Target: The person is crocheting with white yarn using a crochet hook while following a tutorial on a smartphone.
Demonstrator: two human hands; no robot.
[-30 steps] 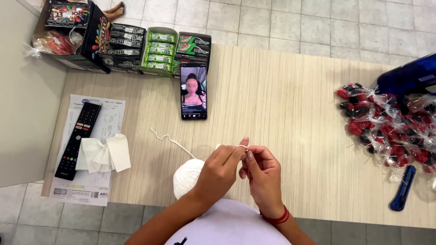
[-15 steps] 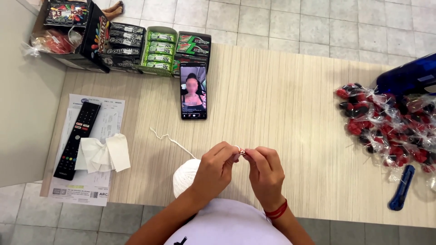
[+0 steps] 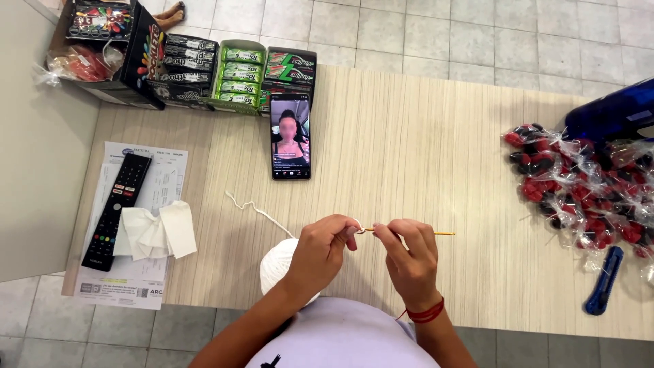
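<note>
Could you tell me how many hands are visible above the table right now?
2: the left hand pinches white yarn beside the yarn ball; the right hand holds the thin crochet hook.

Hands (image 3: 371, 249) with crochet hook (image 3: 409, 232), yarn (image 3: 279, 262)

Small shop counter: wooden counter (image 3: 422, 136) with candy display boxes (image 3: 225, 75), heap of wrapped sweets (image 3: 586, 184), tiled floor (image 3: 477, 34).
</note>
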